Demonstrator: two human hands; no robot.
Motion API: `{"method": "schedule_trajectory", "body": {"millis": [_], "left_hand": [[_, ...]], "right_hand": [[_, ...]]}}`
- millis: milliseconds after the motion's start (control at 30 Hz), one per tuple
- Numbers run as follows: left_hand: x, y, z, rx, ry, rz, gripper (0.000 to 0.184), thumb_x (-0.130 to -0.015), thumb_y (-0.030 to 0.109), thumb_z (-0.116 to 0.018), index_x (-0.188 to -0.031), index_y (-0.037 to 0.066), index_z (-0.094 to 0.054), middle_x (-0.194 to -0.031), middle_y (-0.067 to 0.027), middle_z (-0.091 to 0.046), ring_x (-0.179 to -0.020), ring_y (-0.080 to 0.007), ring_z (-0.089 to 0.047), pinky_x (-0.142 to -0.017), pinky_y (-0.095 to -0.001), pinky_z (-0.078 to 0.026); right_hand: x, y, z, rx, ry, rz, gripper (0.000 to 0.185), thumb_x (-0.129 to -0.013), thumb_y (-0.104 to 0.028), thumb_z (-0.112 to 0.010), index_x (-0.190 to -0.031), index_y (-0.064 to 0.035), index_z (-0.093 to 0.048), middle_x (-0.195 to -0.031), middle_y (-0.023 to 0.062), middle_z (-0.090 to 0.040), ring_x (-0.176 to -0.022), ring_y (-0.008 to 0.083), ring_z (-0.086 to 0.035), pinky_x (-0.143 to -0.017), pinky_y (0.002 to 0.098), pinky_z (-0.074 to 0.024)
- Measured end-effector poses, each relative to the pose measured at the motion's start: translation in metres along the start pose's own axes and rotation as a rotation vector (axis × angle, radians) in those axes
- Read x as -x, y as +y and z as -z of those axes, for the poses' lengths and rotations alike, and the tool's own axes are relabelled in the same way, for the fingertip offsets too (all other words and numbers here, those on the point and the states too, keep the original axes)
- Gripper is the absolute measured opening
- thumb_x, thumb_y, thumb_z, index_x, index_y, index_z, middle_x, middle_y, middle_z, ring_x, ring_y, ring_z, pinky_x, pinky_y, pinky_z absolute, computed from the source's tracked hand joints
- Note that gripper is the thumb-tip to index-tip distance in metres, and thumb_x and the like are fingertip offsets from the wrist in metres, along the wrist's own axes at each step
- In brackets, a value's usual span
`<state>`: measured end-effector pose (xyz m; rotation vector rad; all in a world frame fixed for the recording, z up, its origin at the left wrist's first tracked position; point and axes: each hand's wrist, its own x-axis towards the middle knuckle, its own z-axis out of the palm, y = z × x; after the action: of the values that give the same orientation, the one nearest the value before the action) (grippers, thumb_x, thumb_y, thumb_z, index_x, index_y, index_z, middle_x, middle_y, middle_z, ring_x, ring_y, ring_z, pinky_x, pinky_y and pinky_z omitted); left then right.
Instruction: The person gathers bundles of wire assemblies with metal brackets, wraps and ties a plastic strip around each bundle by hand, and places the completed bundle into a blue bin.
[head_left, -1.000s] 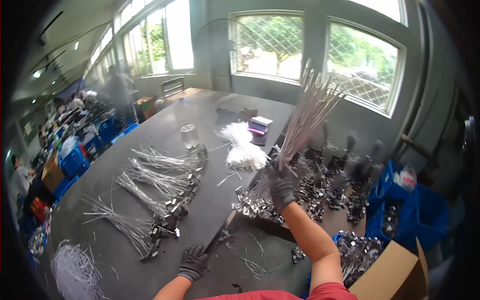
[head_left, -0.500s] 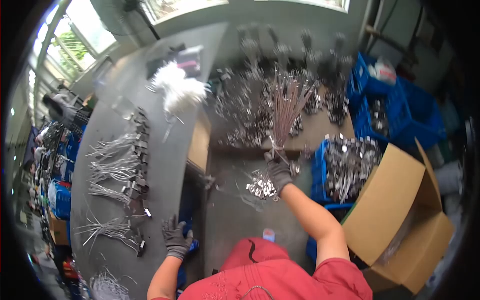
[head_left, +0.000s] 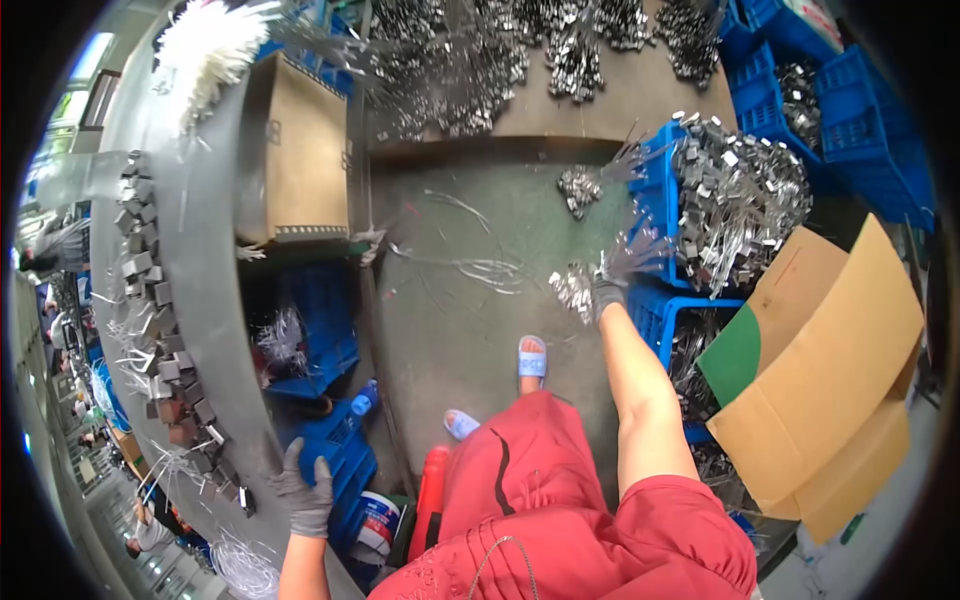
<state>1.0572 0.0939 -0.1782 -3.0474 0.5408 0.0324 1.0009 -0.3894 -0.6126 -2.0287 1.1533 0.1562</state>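
My right hand (head_left: 608,293), in a dark grey glove, is closed around a bundle of wires with metal tabs (head_left: 573,291). The shiny tabs point left and the thin wires fan out to the right, beside a blue crate (head_left: 655,190) heaped with metal pieces. A similar bundle (head_left: 579,190) lies just above it in the view. On the left, my gloved left hand (head_left: 303,495) rests with fingers spread at the edge of the grey table (head_left: 215,300), holding nothing. A row of small metal blocks with wires (head_left: 160,330) lies on that table.
More bundles (head_left: 575,70) cover the bench ahead. An open cardboard box (head_left: 820,380) stands at right, near stacked blue crates (head_left: 870,130). A carton (head_left: 305,150) and white strands (head_left: 205,55) are at upper left. Loose wires (head_left: 480,270) litter the floor, and a white tub (head_left: 377,522) stands below.
The view has tilted downward. My right hand has brought the wire bundle from the bench down and right, beside the blue crate. My left hand stays spread at the table edge.
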Motion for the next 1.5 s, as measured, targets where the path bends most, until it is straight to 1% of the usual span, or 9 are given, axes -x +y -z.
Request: {"method": "schedule_trajectory", "body": {"millis": [100, 367, 500, 633, 933, 1067, 1267, 1400, 1500], "left_hand": [[-0.002, 0.003, -0.001, -0.011, -0.041, 0.030, 0.042, -0.073, 0.016, -0.063, -0.113, 0.010, -0.051, -0.139, -0.0206, -0.027, -0.128, -0.0385, -0.025, -0.104, -0.0450, -0.021], [-0.009, 0.005, 0.000, -0.124, -0.124, 0.019, 0.039, -0.080, 0.024, -0.059, -0.117, 0.014, -0.049, -0.139, -0.0189, -0.025, -0.128, -0.0381, -0.025, -0.104, -0.0460, -0.024], [-0.010, 0.005, 0.004, -0.133, -0.133, 0.029, 0.039, -0.078, 0.022, -0.061, -0.114, 0.013, -0.050, -0.139, -0.0209, -0.023, -0.128, -0.0387, -0.026, -0.104, -0.0460, -0.023], [-0.008, 0.005, 0.007, -0.031, -0.134, 0.135, 0.040, -0.073, 0.020, -0.063, -0.110, 0.007, -0.055, -0.133, -0.0271, -0.031, -0.124, -0.0401, -0.031, -0.104, -0.0435, -0.024], [-0.001, -0.018, 0.021, 0.163, 0.177, 0.034, 0.040, -0.059, 0.026, -0.067, -0.096, 0.013, -0.057, -0.120, -0.0145, -0.047, -0.114, -0.0342, -0.041, -0.099, -0.0487, -0.028], [0.014, -0.028, 0.011, 0.304, 0.301, -0.005, 0.044, -0.063, 0.026, -0.067, -0.103, 0.014, -0.053, -0.126, -0.0140, -0.042, -0.117, -0.0332, -0.038, -0.100, -0.0475, -0.030], [0.099, -0.049, 0.048, 0.516, 0.497, -0.074, 0.043, -0.065, 0.020, -0.067, -0.104, 0.012, -0.053, -0.123, -0.0149, -0.043, -0.115, -0.0355, -0.040, -0.099, -0.0479, -0.032], [0.181, -0.104, 0.078, 0.399, 0.491, 0.212, 0.041, -0.071, 0.022, -0.064, -0.108, 0.012, -0.052, -0.116, -0.0139, -0.049, -0.106, -0.0317, -0.049, -0.090, -0.0443, -0.041], [0.219, -0.151, 0.054, 0.585, 0.626, 0.483, 0.036, -0.077, 0.016, -0.062, -0.109, 0.004, -0.051, -0.104, -0.0141, -0.055, -0.095, -0.0274, -0.055, -0.082, -0.0357, -0.046]], "right_hand": [[-0.032, 0.037, -0.011, 0.784, 0.268, 0.221, 0.054, -0.085, -0.045, -0.046, -0.117, -0.0019, -0.049, -0.113, 0.0135, -0.056, -0.091, 0.0279, -0.056, -0.080, 0.0404, -0.0436], [-0.074, 0.016, 0.021, -0.069, 0.090, -0.216, 0.070, -0.076, -0.056, -0.052, -0.123, -0.0044, -0.047, -0.133, 0.0134, -0.042, -0.125, 0.0268, -0.036, -0.103, 0.0348, -0.0281], [-0.045, -0.023, 0.030, -0.179, 0.184, -0.122, 0.058, -0.081, -0.050, -0.049, -0.118, -0.0047, -0.053, -0.128, 0.0142, -0.047, -0.121, 0.0291, -0.040, -0.102, 0.0349, -0.0298], [0.020, -0.071, 0.017, -0.543, -0.237, -0.628, 0.057, -0.084, -0.032, -0.059, -0.130, -0.0061, -0.039, -0.121, 0.0128, -0.050, -0.102, 0.0232, -0.054, -0.084, 0.0355, -0.0438], [0.315, -0.412, 0.101, -0.896, -0.970, 0.668, 0.033, -0.087, -0.013, -0.047, -0.117, 0.0019, -0.049, -0.100, 0.0106, -0.058, -0.090, 0.0181, -0.057, -0.081, 0.0309, -0.0459], [0.463, -0.537, 0.192, -0.880, -1.835, 1.231, 0.035, -0.084, -0.010, -0.051, -0.117, 0.0003, -0.049, -0.105, 0.0122, -0.057, -0.095, 0.0202, -0.055, -0.084, 0.0314, -0.0441], [0.614, -0.548, 0.182, -0.695, -2.580, 1.132, 0.042, -0.083, -0.015, -0.056, -0.122, -0.0011, -0.045, -0.111, 0.0131, -0.054, -0.102, 0.0207, -0.052, -0.087, 0.0319, -0.0421], [0.681, -0.550, 0.135, -0.495, -2.540, 1.087, 0.048, -0.083, -0.018, -0.059, -0.125, -0.0020, -0.043, -0.116, 0.0138, -0.052, -0.107, 0.0210, -0.050, -0.089, 0.0322, -0.0407], [0.694, -0.573, 0.060, -0.320, -1.960, 1.239, 0.052, -0.082, -0.020, -0.061, -0.127, -0.0027, -0.041, -0.119, 0.0142, -0.051, -0.111, 0.0212, -0.048, -0.091, 0.0324, -0.0397]]}}
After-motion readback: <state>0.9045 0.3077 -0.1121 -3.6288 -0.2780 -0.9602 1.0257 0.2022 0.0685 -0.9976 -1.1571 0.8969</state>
